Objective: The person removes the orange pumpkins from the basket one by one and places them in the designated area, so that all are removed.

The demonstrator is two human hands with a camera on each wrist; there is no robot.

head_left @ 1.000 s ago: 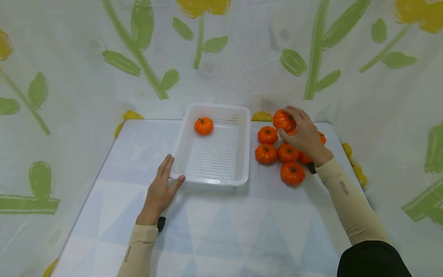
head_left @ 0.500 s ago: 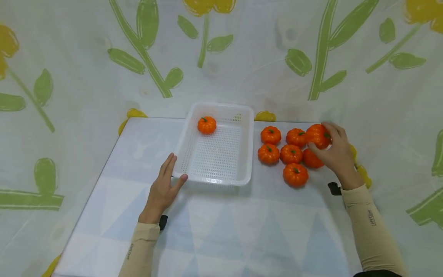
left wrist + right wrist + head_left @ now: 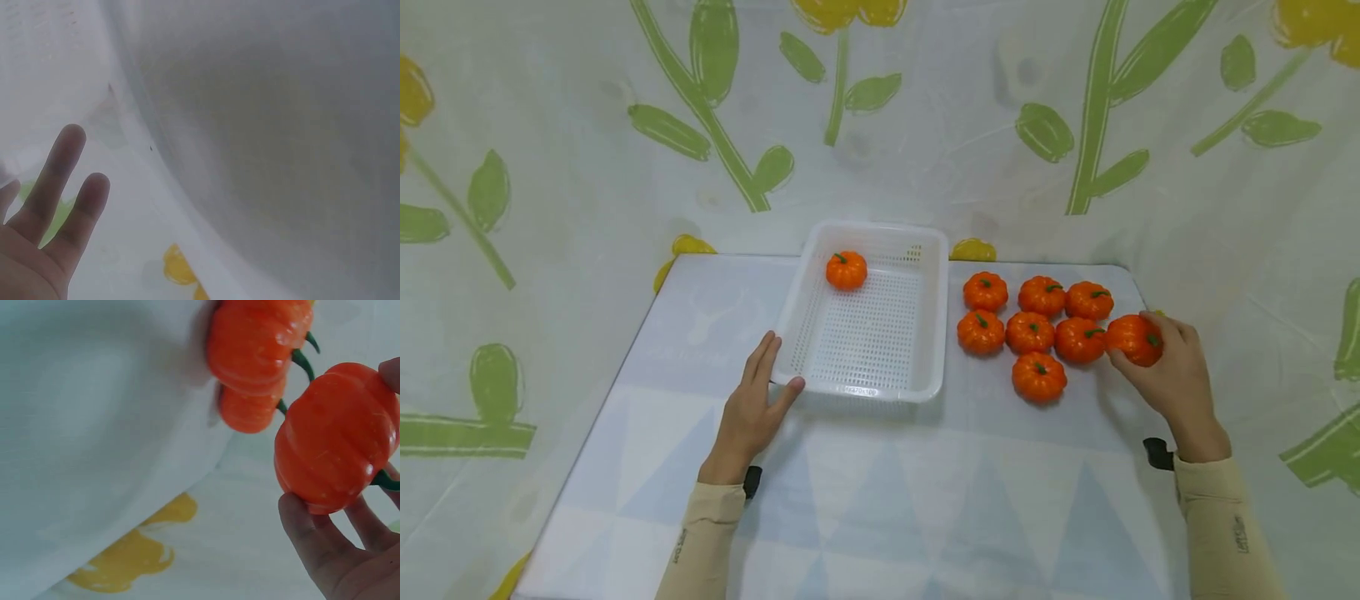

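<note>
My right hand [image 3: 1176, 379] grips a small orange toy pumpkin [image 3: 337, 437] with a green stem, at the right side of the table. In the right wrist view, fingertips curl round its sides. Left of it lie several more pumpkins [image 3: 1030, 333], grouped beside the white plastic basket [image 3: 931, 333]. One pumpkin [image 3: 846, 271] sits inside the basket, near its back left. My left hand [image 3: 748, 417] rests at the basket's front left corner with fingers straight. The left wrist view shows its extended fingers [image 3: 90, 197] close to the pale basket wall.
The table [image 3: 880, 508] wears a pale cloth with blue triangles. Its back edge runs along a hanging curtain [image 3: 880, 167] printed with green stems and yellow flowers. The right table edge passes close by my right hand.
My right hand has carried its pumpkin rightward and toward me, from behind the group to the group's right side. The left hand and the basket stay in place.
</note>
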